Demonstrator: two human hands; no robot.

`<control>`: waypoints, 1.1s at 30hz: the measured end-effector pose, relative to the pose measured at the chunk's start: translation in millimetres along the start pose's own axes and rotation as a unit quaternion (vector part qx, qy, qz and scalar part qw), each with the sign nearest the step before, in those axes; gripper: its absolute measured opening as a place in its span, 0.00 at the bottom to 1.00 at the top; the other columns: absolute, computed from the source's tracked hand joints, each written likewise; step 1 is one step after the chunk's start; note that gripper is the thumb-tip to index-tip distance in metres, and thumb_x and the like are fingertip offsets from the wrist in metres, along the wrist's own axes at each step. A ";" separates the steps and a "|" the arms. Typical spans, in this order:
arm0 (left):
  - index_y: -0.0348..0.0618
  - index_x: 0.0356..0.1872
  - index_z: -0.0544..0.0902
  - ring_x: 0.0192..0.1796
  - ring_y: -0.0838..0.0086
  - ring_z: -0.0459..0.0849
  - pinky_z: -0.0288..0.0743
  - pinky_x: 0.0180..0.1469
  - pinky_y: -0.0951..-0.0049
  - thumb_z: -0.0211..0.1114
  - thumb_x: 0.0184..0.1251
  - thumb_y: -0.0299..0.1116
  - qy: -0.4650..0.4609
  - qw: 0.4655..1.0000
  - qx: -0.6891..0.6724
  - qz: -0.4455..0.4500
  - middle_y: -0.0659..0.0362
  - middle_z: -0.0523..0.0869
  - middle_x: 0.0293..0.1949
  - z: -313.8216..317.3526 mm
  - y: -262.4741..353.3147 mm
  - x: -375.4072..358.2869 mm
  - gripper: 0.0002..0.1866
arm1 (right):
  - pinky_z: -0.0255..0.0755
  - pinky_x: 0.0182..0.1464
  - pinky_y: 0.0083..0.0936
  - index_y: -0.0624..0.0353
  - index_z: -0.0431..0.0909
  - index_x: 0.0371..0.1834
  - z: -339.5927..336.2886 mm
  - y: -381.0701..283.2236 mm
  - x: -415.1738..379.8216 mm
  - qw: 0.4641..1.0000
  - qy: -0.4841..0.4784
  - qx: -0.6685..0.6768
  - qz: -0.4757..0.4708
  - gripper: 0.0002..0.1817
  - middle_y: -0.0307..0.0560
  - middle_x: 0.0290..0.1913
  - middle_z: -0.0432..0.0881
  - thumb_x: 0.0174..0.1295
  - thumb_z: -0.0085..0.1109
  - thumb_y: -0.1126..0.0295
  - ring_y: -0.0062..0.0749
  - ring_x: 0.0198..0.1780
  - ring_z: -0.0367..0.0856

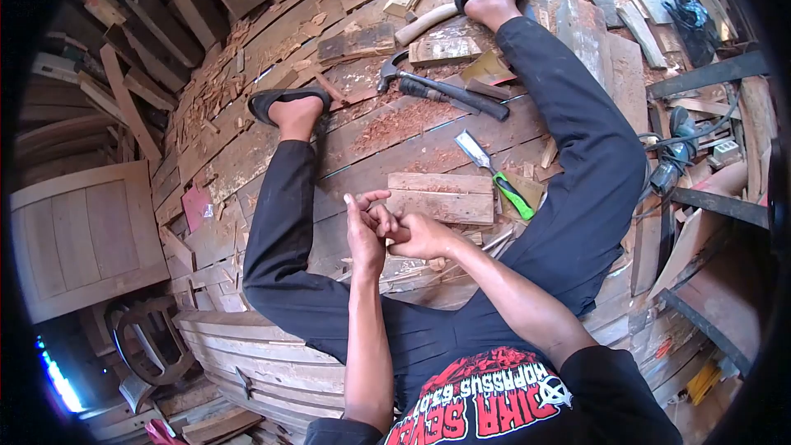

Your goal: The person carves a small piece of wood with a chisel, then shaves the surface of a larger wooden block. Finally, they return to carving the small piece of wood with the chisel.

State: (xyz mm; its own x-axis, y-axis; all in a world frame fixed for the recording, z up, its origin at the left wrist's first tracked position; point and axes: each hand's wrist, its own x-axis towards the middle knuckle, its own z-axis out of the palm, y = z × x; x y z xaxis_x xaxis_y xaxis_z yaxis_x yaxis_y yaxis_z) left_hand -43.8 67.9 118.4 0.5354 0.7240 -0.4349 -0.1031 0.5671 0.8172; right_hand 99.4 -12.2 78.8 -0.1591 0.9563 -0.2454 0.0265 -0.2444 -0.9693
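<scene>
My left hand is raised over the floor between my legs, thumb and some fingers stretched out. Against its palm and fingers presses my right hand, its fingers curled in; anything pinched between them is hidden. Just beyond the hands lies a flat wooden block with a line along its length. A chisel with a bright green handle rests to the right of that block. Farther off are a claw hammer, a dark-handled tool partly beside it, and a rounded wooden handle.
Wood shavings and offcuts litter the plank floor. Upright boards lean at the upper left, above a wooden panel. At the right sit a corded power tool and a black plastic bag.
</scene>
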 end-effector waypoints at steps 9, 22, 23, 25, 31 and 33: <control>0.41 0.64 0.77 0.52 0.68 0.82 0.79 0.61 0.60 0.41 0.84 0.68 0.227 0.967 -0.058 0.100 0.58 0.83 0.46 25.7 16.1 9.0 0.38 | 0.75 0.38 0.38 0.69 0.78 0.33 0.9 2.9 0.4 0.999 0.036 0.013 0.033 0.15 0.60 0.26 0.81 0.52 0.70 0.66 0.30 0.30 0.81; 0.44 0.56 0.79 0.46 0.71 0.80 0.78 0.55 0.65 0.47 0.83 0.65 0.297 0.952 -0.052 0.051 0.61 0.81 0.42 -17.8 -22.4 -20.8 0.31 | 0.70 0.24 0.23 0.56 0.77 0.28 -32.6 27.1 19.0 0.898 0.253 0.349 0.084 0.16 0.33 0.22 0.79 0.59 0.78 0.62 0.17 0.21 0.76; 0.44 0.56 0.79 0.46 0.72 0.80 0.78 0.55 0.65 0.47 0.84 0.65 0.299 0.952 -0.051 0.043 0.61 0.81 0.42 -21.7 -28.9 -21.1 0.31 | 0.67 0.23 0.22 0.53 0.76 0.27 -41.7 29.5 17.1 0.867 0.234 0.432 0.079 0.15 0.29 0.20 0.75 0.61 0.76 0.64 0.16 0.20 0.72; 0.45 0.56 0.79 0.45 0.72 0.80 0.78 0.54 0.65 0.47 0.84 0.64 0.304 0.951 -0.050 0.023 0.62 0.81 0.41 -21.8 -35.6 -22.1 0.31 | 0.64 0.22 0.21 0.51 0.75 0.28 -53.8 28.5 13.6 0.812 0.235 0.530 0.059 0.14 0.27 0.20 0.71 0.63 0.74 0.65 0.14 0.19 0.69; 0.42 0.54 0.80 0.42 0.73 0.83 0.80 0.50 0.68 0.46 0.86 0.62 0.300 0.953 -0.036 0.010 0.61 0.82 0.39 -18.7 -44.9 -17.8 0.30 | 0.58 0.21 0.15 0.44 0.66 0.30 -75.0 13.3 5.0 0.687 0.139 0.713 0.026 0.23 0.25 0.19 0.60 0.74 0.63 0.45 0.12 0.17 0.60; 0.42 0.54 0.80 0.41 0.73 0.83 0.80 0.49 0.69 0.46 0.86 0.61 0.291 0.957 -0.008 0.011 0.61 0.83 0.39 -19.2 -48.3 -16.0 0.30 | 0.57 0.21 0.15 0.44 0.66 0.30 -76.0 9.9 7.3 0.688 0.163 0.707 0.025 0.21 0.25 0.18 0.59 0.76 0.62 0.47 0.11 0.17 0.59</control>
State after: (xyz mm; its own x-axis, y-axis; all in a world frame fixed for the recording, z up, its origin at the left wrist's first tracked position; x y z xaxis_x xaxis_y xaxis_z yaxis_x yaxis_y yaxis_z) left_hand -63.4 36.5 78.7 -0.0241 0.8294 -0.5582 -0.1249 0.5514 0.8248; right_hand 173.6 4.5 66.4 0.0427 0.8696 -0.4919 -0.9990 0.0296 -0.0344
